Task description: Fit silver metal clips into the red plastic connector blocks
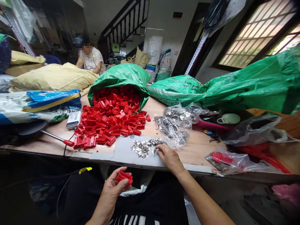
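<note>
My left hand [114, 186] is closed around a red plastic housing [124, 178], held in front of the table edge above my lap. Over the table, my right hand [169, 156] reaches to the right side of a heap of small silvery metal pieces [140, 148]. Its thumb and fingertips are pinched together at the pieces; what lies between them is too small to make out. The metal pieces rest on a grey sheet [123, 153] along the table's front. Behind them, a large pile of red plastic housings [112, 117] spills from a green sack [122, 75].
Clear plastic bags of metal pieces [172, 128] lie beyond my right hand. A red-handled tool [67, 142] and a white box [73, 120] are at left. Another green sack [178, 89] lies at the back right. A person [92, 59] sits across the table.
</note>
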`<state>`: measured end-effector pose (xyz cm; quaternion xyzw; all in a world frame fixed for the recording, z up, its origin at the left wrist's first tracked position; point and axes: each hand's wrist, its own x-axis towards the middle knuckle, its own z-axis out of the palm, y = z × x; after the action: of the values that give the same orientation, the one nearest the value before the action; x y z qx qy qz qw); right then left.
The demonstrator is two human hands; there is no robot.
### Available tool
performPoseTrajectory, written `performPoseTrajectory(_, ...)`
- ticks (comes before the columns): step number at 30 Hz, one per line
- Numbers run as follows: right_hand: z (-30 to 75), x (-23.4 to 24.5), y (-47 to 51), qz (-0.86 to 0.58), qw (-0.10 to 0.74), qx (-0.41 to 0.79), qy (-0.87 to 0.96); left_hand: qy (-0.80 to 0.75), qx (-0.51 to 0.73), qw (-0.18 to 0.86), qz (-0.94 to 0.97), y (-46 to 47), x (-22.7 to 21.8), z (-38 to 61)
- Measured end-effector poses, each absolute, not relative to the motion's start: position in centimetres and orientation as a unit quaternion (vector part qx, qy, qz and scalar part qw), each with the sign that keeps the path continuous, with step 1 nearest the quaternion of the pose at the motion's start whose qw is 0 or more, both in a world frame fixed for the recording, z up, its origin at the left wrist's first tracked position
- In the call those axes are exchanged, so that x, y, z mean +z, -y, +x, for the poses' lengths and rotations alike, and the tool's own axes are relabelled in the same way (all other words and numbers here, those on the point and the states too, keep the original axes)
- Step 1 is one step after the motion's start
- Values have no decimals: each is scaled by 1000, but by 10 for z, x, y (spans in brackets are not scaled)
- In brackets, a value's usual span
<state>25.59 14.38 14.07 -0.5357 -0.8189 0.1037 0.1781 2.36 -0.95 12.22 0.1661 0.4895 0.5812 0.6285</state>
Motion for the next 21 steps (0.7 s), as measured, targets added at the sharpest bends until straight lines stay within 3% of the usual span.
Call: performPoseTrajectory(21, 257, 142, -143, -536, 190, 163, 806, -512, 599, 601, 133, 7, 115, 32)
